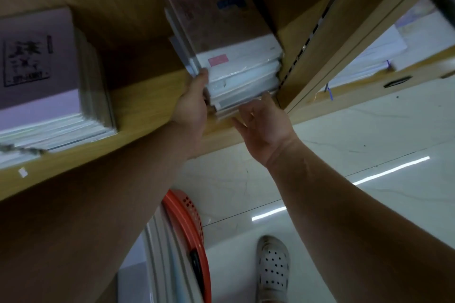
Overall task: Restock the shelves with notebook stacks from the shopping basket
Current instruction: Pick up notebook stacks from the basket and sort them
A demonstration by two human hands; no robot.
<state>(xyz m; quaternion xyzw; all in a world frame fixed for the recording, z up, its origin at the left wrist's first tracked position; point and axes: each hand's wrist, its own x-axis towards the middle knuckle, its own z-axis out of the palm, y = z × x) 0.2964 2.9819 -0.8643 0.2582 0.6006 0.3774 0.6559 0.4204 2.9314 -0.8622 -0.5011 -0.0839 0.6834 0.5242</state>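
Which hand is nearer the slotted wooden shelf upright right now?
Right. The right hand is just beside the slotted wooden shelf upright; the left hand is farther, touching the left side of the brown-covered notebook stack.

A notebook stack (229,39) sits at the shelf's (147,106) front edge, tight against the wooden upright (320,39). The left hand (194,103) rests against its left side, fingers hidden. The right hand (263,125), fingers straight, touches its lower front edge. A lilac-covered stack (44,69) lies well apart, further left along the shelf. A red basket (194,224) stands on the floor below.
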